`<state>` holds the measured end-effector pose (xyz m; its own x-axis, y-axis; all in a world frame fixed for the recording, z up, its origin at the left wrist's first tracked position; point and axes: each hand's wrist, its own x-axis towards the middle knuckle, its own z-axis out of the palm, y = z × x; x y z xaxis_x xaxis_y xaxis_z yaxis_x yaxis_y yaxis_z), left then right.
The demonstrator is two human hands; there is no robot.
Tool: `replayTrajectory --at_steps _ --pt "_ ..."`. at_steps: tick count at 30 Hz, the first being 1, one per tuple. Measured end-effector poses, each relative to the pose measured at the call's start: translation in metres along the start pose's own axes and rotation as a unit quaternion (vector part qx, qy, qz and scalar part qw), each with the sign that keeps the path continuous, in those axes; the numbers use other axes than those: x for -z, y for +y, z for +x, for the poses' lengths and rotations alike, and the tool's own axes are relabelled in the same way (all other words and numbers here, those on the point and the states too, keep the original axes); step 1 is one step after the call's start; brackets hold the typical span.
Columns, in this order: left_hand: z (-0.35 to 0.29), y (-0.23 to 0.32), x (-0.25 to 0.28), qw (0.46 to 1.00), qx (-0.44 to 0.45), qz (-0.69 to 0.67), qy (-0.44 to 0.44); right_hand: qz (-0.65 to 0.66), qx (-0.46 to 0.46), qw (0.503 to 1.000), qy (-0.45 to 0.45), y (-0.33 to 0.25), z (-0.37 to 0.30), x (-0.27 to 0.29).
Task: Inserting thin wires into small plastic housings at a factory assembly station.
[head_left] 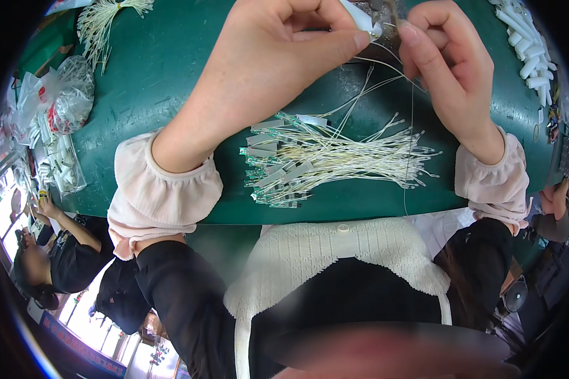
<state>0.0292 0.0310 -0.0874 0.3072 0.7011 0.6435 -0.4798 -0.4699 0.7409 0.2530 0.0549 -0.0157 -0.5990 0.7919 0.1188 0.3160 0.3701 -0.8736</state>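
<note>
My left hand (pixel 278 60) is closed in a pinch on a white plastic piece (pixel 362 20) at the top edge of the view. Just right of it, my right hand (pixel 452 69) has thumb and forefinger pressed together; what they grip is too small to make out. Pale thin wires (pixel 385 61) curve between the two hands. A fine dark strand (pixel 412 126) hangs below my right hand. Beneath both hands lies a bundle of cream wires (pixel 354 155) with small green circuit boards (pixel 278 196) at its left end.
The green table (pixel 152 82) carries another wire bundle (pixel 110 25) at the far left. White plastic tubes (pixel 528 47) are piled at the far right. Clear plastic bags (pixel 69 95) sit on the left edge. A brown, worn object (pixel 391 25) stands behind my fingertips. Another person (pixel 69 252) is at left.
</note>
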Motion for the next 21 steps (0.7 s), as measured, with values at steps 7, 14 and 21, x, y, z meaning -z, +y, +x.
replayTrajectory --at_steps 7,14,21 --pt "-0.003 -0.003 0.004 0.999 -0.009 0.007 -0.030 0.108 -0.122 0.986 0.034 0.010 0.003 0.007" --pt "-0.008 0.066 -0.027 0.922 0.317 0.154 0.158 0.076 -0.108 0.991 -0.001 0.052 -0.001 0.058" --pt "-0.055 0.113 -0.035 0.896 0.359 0.116 0.234 0.085 -0.138 0.987 -0.006 0.087 -0.027 0.068"
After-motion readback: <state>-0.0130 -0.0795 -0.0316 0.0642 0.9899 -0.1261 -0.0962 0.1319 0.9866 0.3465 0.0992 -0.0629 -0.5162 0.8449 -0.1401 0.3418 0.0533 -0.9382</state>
